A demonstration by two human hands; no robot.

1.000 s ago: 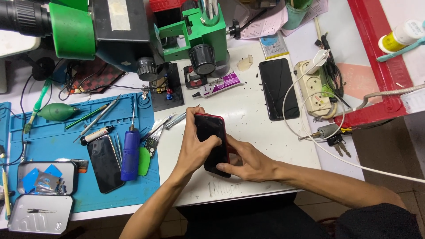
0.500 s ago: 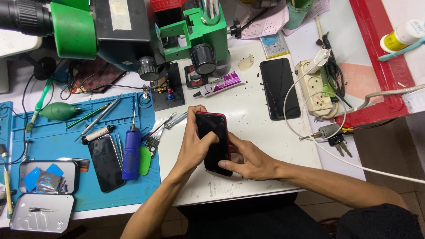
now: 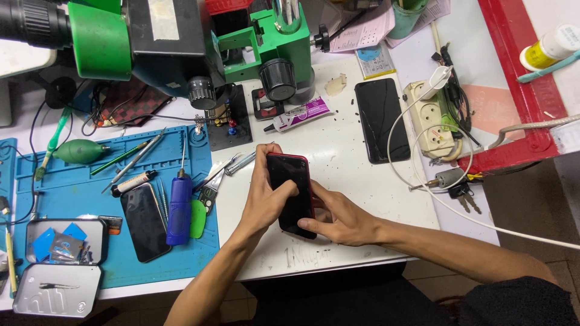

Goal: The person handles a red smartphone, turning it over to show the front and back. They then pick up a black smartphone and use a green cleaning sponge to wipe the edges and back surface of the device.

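Note:
A black smartphone with a red frame [image 3: 291, 193] lies on the white table [image 3: 338, 151], its dark screen facing up. My left hand [image 3: 264, 196] wraps its left edge, thumb across the screen and fingers curled over the top corner. My right hand [image 3: 335, 217] holds its lower right side, thumb at the bottom edge near the table's front. Both forearms reach in from the bottom of the view.
A second black phone [image 3: 380, 119] lies at the back right beside a power strip [image 3: 430, 118] with cables and keys [image 3: 456, 187]. A glue tube [image 3: 299, 115] and green machine [image 3: 266, 42] stand behind. Left, a blue mat [image 3: 72, 187] holds tools, another phone [image 3: 145, 222], an open tin [image 3: 57, 265].
My hands shifted slightly on the red-framed phone; the left thumb moved across its screen. The phone stays in the same spot on the table.

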